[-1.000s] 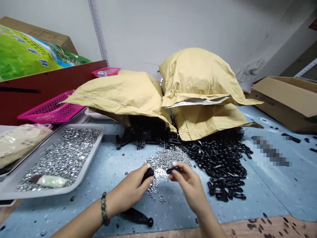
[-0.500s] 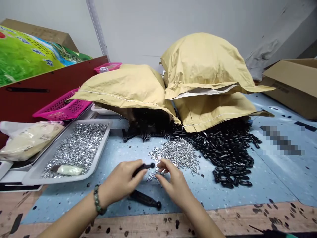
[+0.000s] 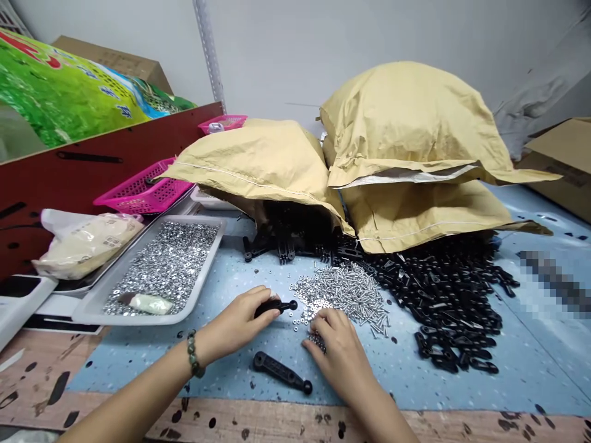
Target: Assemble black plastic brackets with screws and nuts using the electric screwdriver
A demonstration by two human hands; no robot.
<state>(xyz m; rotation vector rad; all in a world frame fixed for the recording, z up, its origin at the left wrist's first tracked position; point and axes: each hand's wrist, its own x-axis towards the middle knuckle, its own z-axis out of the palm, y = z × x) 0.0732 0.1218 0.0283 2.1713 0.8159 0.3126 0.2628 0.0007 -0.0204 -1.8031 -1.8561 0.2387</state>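
My left hand (image 3: 247,323) is closed around a black plastic arm (image 3: 272,306), whose rounded end sticks out to the right past the fingertips. Small silver nuts (image 3: 316,306) lie in a loose heap, and my right hand (image 3: 339,344) is down at its near edge, fingers curled in. Between its thumb and fingers some nuts show; how many it grips is hidden. A second black plastic arm (image 3: 282,373) rests on the blue mat below both hands. Silver screws (image 3: 357,292) are piled just beyond the nuts.
Many black plastic pieces (image 3: 443,301) are heaped at right, before several tan paper sacks (image 3: 415,123). On the left stand a white tray (image 3: 210,258) of small metal parts and a pink basket (image 3: 138,200). A cardboard box (image 3: 563,166) sits far right on the blue mat (image 3: 221,363).
My right hand has lowered onto the near edge of the nuts and curled its fingers. The left hand keeps its black plastic arm. The whole view has shifted, with things appearing further right.
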